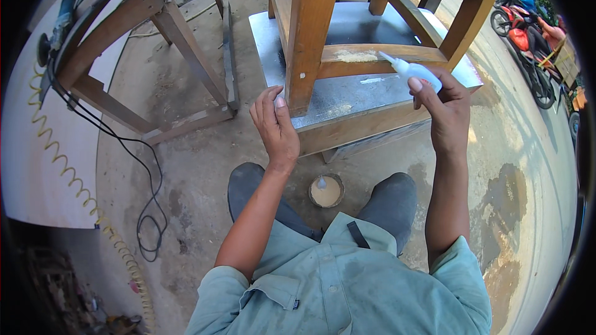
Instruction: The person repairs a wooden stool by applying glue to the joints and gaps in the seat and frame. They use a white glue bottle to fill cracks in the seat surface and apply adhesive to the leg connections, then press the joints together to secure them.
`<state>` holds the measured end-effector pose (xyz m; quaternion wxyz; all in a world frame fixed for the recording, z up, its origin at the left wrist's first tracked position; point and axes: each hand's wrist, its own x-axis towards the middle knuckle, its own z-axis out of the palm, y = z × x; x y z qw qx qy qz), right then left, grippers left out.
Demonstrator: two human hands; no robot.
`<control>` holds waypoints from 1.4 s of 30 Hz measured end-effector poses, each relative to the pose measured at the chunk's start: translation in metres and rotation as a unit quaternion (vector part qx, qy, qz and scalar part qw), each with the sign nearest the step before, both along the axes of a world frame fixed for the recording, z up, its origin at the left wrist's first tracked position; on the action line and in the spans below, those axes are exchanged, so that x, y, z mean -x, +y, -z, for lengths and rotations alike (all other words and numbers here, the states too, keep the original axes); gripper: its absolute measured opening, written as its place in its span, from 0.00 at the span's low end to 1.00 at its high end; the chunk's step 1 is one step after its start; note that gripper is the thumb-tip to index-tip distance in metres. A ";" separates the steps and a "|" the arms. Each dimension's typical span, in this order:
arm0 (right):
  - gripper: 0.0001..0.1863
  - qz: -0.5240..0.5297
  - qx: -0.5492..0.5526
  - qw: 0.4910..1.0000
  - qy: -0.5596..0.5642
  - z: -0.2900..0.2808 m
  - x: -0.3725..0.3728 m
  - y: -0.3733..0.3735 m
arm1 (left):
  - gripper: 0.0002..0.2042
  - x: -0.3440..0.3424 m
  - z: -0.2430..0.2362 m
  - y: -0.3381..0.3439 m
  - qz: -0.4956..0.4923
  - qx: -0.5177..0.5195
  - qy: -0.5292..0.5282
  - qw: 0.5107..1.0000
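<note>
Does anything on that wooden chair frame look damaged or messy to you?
Yes. The lower rail has a pale, rough patch near its left end, unlike the smooth orange-brown wood around it. The right hand holds a small white squeeze bottle with its nozzle at that patch. The left hand rests by the chair leg.

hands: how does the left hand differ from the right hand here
The left hand is open and holds nothing, its fingertips against the foot of the wooden leg; the right hand is closed around a white glue bottle. The left hand sits lower, by the metal-topped platform; the right hand is raised, the bottle's nozzle aimed at the pale filled patch on the rail. Both are bare and reach the same wooden frame.
</note>
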<state>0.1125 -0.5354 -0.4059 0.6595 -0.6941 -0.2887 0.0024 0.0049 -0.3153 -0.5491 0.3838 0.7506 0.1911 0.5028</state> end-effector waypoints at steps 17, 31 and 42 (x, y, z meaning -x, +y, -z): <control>0.17 -0.007 0.096 0.994 -0.060 -0.022 -0.027 0.045 | 0.21 -0.006 0.012 0.010 -0.001 -0.090 -0.052 0.995; 0.18 -0.015 0.097 0.992 -0.073 -0.025 -0.023 0.050 | 0.21 -0.008 0.013 0.011 0.002 -0.089 -0.063 0.994; 0.18 -0.021 0.096 0.991 -0.087 -0.028 -0.021 0.055 | 0.21 -0.007 0.010 0.010 -0.004 -0.094 -0.057 0.994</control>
